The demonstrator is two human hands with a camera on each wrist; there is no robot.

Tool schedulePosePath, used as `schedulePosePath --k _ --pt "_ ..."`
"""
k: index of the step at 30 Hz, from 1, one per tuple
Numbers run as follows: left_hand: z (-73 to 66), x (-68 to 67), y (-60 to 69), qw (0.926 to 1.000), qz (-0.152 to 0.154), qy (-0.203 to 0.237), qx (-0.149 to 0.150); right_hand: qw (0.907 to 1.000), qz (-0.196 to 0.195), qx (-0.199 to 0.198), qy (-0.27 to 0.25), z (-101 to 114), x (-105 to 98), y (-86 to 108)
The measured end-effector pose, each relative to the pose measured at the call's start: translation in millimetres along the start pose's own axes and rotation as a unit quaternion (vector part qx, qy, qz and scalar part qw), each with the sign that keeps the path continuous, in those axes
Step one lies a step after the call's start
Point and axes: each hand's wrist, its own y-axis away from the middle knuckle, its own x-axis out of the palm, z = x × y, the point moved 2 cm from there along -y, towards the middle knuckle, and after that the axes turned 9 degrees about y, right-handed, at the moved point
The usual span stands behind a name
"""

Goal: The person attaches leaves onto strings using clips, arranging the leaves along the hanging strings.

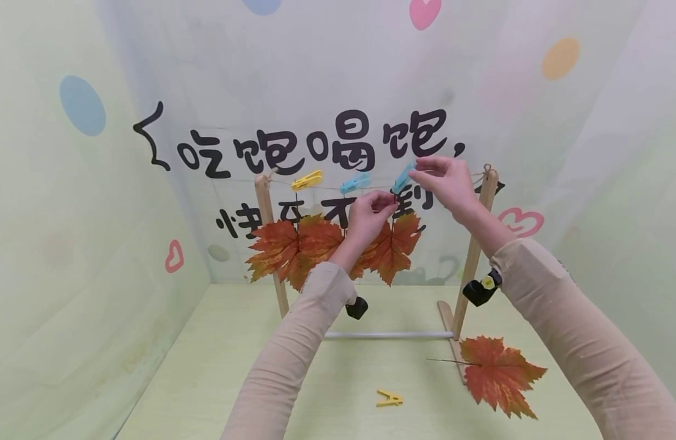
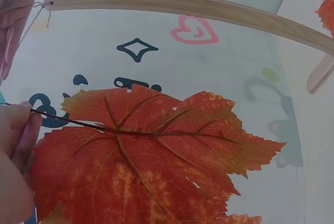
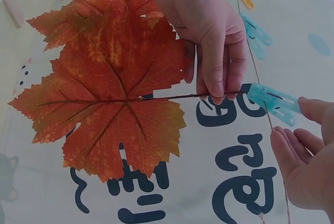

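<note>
A string (image 1: 327, 187) runs between two wooden posts. My left hand (image 1: 369, 214) pinches the thin dark stem of a red-orange leaf (image 3: 125, 98), which hangs below. At the top of that stem is a blue clothespin (image 3: 266, 101) on the string. My right hand (image 1: 448, 186) is at the clothespin's upper end, the thumb touching it in the right wrist view, the other fingers slightly bent below. Farther left on the string are another blue clothespin (image 1: 356, 183) and a yellow one (image 1: 307, 180), with leaves (image 1: 277, 247) hanging under them.
On the table lie a yellow clothespin (image 1: 390, 398) and a loose leaf (image 1: 500, 374) with its stem pointing left, partly over the right foot of the stand. A white rod (image 1: 390, 335) joins the wooden posts (image 1: 472, 263) low down. Behind stands a printed backdrop.
</note>
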Motion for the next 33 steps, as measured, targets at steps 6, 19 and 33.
schedulePosePath --k 6,19,33 --pt "0.0 -1.0 1.9 0.9999 0.005 -0.009 -0.004 1.0 -0.001 -0.002 0.001 0 -1 1.2" --pt "-1.8 -7.2 9.6 0.999 -0.022 -0.04 0.004 0.9998 0.01 0.014 0.006 -1 -9 7.0" --pt "-12.3 -12.9 22.1 0.9996 0.002 0.0 0.029 0.9988 -0.007 0.0 0.049 -11 -30 23.2"
